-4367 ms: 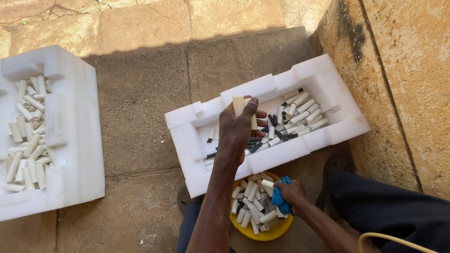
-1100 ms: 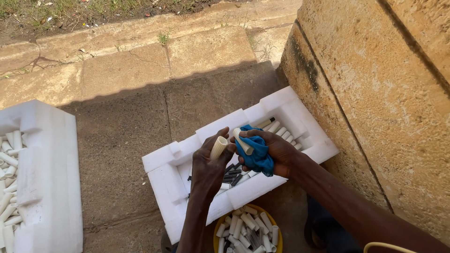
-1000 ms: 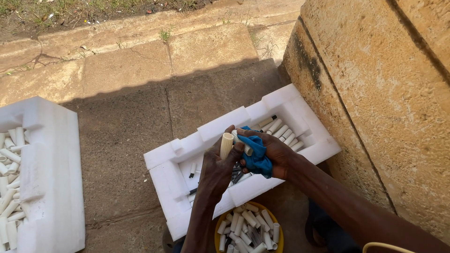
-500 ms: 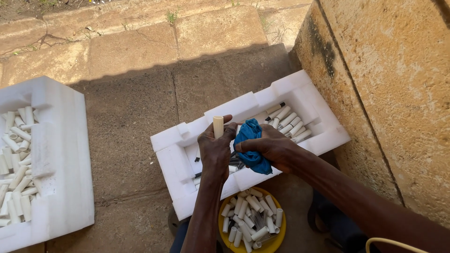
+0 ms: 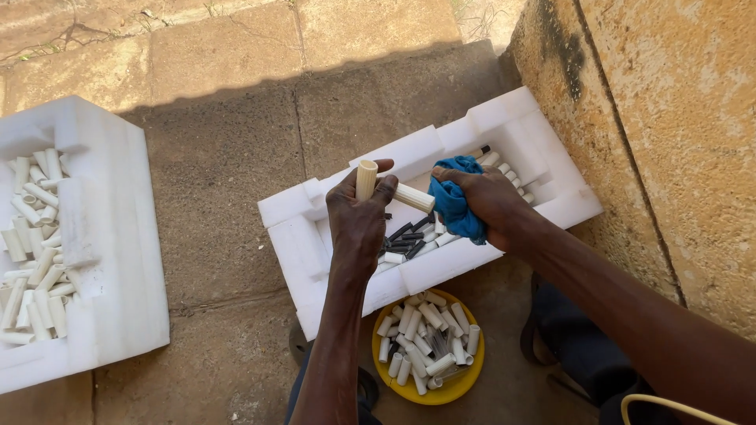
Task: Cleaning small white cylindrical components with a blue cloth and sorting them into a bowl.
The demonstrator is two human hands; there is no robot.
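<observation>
My left hand grips two short cream-coloured tubes, one upright and one pointing right toward the cloth. My right hand is closed on a crumpled blue cloth that touches the end of the sideways tube. Both hands hover over a white foam tray that holds several black and white tube pieces. Below the hands, a yellow bowl is filled with several cream tubes.
A second white foam tray at the left holds several cream tubes. A rough stone wall rises on the right. The ground is paved with stone slabs, partly in shadow. My dark trouser leg is at the lower right.
The right hand earlier reached into the yellow bowl; it has since come up with the blue cloth to the tubes. The left hand now holds two tubes, one turned sideways.
</observation>
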